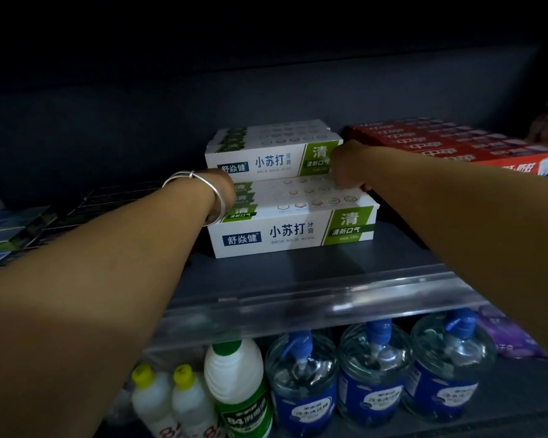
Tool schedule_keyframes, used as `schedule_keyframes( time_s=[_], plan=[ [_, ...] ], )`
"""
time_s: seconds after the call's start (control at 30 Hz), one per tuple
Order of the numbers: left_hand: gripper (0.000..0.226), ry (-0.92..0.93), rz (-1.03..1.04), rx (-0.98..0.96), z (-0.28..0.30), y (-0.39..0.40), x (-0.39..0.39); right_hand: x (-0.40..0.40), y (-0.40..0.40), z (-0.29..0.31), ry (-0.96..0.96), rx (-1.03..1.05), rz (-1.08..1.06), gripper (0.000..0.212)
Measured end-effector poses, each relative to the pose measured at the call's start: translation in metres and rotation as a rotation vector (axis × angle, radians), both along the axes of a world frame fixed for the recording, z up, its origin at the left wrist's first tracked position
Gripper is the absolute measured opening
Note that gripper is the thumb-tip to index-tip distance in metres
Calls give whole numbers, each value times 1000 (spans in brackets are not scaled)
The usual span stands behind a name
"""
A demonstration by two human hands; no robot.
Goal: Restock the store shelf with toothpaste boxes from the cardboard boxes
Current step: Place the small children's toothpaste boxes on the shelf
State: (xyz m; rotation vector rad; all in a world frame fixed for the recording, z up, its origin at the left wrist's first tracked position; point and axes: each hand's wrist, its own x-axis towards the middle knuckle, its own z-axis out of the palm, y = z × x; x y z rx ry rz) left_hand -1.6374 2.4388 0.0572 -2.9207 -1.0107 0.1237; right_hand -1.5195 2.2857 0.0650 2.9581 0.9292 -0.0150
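White and green toothpaste boxes lie on the dark shelf [253, 273] in two layers: a lower layer [293, 230] at the front and an upper stack [266, 153] on it, further back. My left hand [227, 189], with silver bangles on the wrist, reaches to the left end of the boxes; its fingers are hidden behind the wrist and the boxes. My right hand [348, 169] holds the right end of the upper stack, its fingers curled on the boxes at the seam between the layers.
Red toothpaste boxes [456, 140] lie flat to the right, dark boxes [45, 222] to the left. A clear plastic rail [298, 298] runs along the shelf's front edge. Below stand white and green bottles [234, 384] and blue pump bottles [374, 371].
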Motion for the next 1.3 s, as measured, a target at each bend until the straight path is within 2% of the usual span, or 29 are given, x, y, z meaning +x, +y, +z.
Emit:
schedule_keyframes(
  time_s=[0.13, 0.2, 0.3, 0.43, 0.5, 0.63, 0.73, 0.9, 1.0, 1.07, 1.13, 1.23, 1.3],
  plan=[
    [9, 7, -29, 18, 2, -8, -18, -13, 1, 4, -81, 33, 16, 31],
    [22, -36, -32, 15, 3, -11, -28, -25, 1, 7, -81, 76, 32, 33],
    [29, -121, -8, 2, 9, -19, -46, -47, 3, 11, -110, 115, 106, 32],
    [37, -223, 5, -17, 12, -32, -72, -78, 5, 8, -121, 166, 193, 24],
    [38, -273, 16, 11, 12, -39, -87, -94, 3, 6, -123, 191, 207, 10],
    [42, -306, 32, 41, 8, -43, -110, -122, 5, 1, -152, 238, 260, 35],
    [47, -337, 65, 26, 1, -39, -124, -136, 14, -5, -167, 249, 301, 32],
    [50, -405, 136, 7, -10, -34, -145, -149, 32, -18, -150, 254, 412, 12],
    [54, -432, 154, -3, -12, -29, -152, -152, 38, -18, -136, 259, 426, 27],
    [56, -437, 149, -10, -15, -22, -153, -149, 47, -18, -118, 274, 442, 18],
    [59, -440, 137, -30, -20, -10, -154, -145, 60, -22, -119, 301, 458, 25],
    [62, -406, 131, -42, -25, 12, -157, -146, 77, -26, -131, 312, 433, 19],
    [62, -372, 122, -37, -23, 26, -159, -148, 84, -25, -151, 317, 416, 26]
  ],
)
